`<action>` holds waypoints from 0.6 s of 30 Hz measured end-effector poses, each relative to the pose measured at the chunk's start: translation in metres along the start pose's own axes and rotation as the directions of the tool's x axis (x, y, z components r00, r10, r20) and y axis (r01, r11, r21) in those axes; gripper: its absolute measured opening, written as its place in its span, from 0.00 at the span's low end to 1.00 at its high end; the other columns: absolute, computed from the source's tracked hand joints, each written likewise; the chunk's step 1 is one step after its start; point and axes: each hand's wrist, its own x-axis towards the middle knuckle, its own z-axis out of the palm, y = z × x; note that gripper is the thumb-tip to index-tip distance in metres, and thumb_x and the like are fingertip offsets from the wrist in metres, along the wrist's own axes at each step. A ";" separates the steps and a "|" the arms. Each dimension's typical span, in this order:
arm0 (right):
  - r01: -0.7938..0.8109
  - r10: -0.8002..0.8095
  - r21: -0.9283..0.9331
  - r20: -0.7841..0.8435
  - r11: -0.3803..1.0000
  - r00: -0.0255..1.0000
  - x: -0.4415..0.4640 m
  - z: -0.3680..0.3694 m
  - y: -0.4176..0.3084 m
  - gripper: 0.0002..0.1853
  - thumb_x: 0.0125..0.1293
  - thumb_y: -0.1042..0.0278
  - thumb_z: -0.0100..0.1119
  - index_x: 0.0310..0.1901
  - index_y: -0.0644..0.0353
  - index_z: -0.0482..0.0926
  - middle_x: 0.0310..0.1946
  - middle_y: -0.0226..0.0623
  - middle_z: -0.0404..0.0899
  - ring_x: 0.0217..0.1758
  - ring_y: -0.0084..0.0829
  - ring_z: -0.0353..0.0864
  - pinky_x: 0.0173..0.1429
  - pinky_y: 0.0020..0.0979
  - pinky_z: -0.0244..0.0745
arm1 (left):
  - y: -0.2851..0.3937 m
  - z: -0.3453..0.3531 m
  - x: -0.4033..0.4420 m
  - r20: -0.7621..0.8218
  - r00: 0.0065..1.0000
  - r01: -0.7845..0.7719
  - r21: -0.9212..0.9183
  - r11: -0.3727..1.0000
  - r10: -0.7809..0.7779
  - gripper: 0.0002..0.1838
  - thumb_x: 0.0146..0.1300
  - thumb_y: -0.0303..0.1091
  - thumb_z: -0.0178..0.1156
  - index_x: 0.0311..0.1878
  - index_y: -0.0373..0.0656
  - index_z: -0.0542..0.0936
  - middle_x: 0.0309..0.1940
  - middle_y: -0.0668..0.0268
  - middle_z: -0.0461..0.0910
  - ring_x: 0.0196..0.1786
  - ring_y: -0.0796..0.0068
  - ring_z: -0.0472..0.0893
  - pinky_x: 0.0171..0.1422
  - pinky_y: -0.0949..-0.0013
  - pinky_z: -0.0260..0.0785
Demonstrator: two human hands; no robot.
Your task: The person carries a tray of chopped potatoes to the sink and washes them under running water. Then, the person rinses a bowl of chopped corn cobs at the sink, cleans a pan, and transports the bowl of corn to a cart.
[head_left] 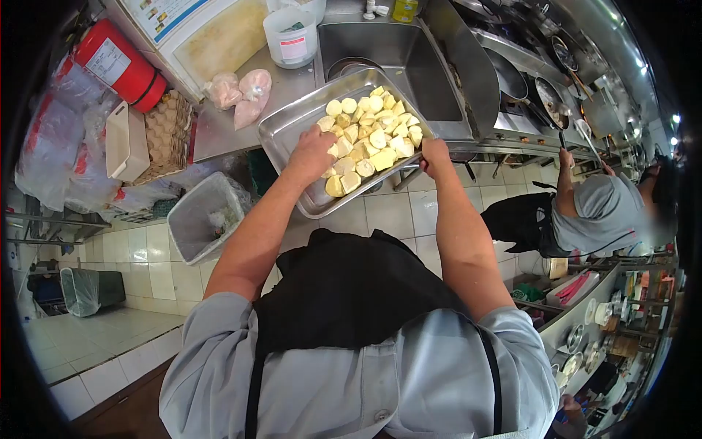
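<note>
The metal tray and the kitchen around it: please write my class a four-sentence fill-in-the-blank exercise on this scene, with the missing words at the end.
While the right hand grips the rim of the metal tray, the left hand reaches in among the cut pieces, coloured pale ____. The pink bags lie on the counter to the ____ of the sink. The fire extinguisher is ____. The person's apron is ____.

Missing words: yellow; left; red; black.

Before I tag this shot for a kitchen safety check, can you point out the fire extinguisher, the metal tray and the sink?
Fire extinguisher (pixel 137 67): head view, red body.
Metal tray (pixel 284 133): head view, bare base.
Sink (pixel 424 73): head view, inside of basin.
</note>
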 end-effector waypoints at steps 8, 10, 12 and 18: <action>-0.022 0.023 0.036 -0.028 0.999 0.999 -0.011 0.001 -0.007 0.10 0.64 0.71 0.50 0.30 0.67 0.78 0.19 0.44 0.76 0.18 0.37 0.76 0.14 0.36 0.66 | -0.016 -0.031 -0.006 -0.193 0.979 -0.094 -0.183 0.979 0.057 0.19 0.61 0.32 0.67 0.56 0.45 0.82 0.50 0.52 0.77 0.57 0.49 0.78 0.65 0.53 0.70; 0.070 -0.058 -0.247 0.055 0.967 0.997 0.024 0.004 0.013 0.11 0.66 0.67 0.51 0.37 0.67 0.78 0.24 0.43 0.77 0.23 0.37 0.77 0.19 0.37 0.70 | -0.010 -0.048 -0.021 -0.552 0.830 -0.042 0.091 0.995 0.085 0.21 0.60 0.34 0.68 0.57 0.42 0.81 0.49 0.52 0.79 0.55 0.47 0.78 0.65 0.51 0.69; 0.308 -0.257 -0.681 0.179 0.665 0.950 0.039 -0.008 0.020 0.15 0.66 0.63 0.52 0.44 0.66 0.80 0.30 0.46 0.82 0.31 0.40 0.83 0.28 0.39 0.78 | -0.032 -0.043 -0.039 -0.740 0.670 0.168 0.075 0.983 -0.058 0.30 0.56 0.38 0.73 0.62 0.38 0.77 0.55 0.49 0.81 0.56 0.46 0.79 0.65 0.51 0.69; 0.121 -0.127 0.149 0.027 0.981 0.992 -0.028 -0.010 0.017 0.27 0.65 0.72 0.50 0.68 0.52 0.71 0.25 0.37 0.76 0.19 0.29 0.71 0.17 0.34 0.62 | -0.085 0.021 -0.080 0.301 0.883 0.342 -0.938 0.057 -0.360 0.29 0.68 0.34 0.61 0.71 0.42 0.69 0.64 0.57 0.77 0.60 0.58 0.81 0.61 0.53 0.78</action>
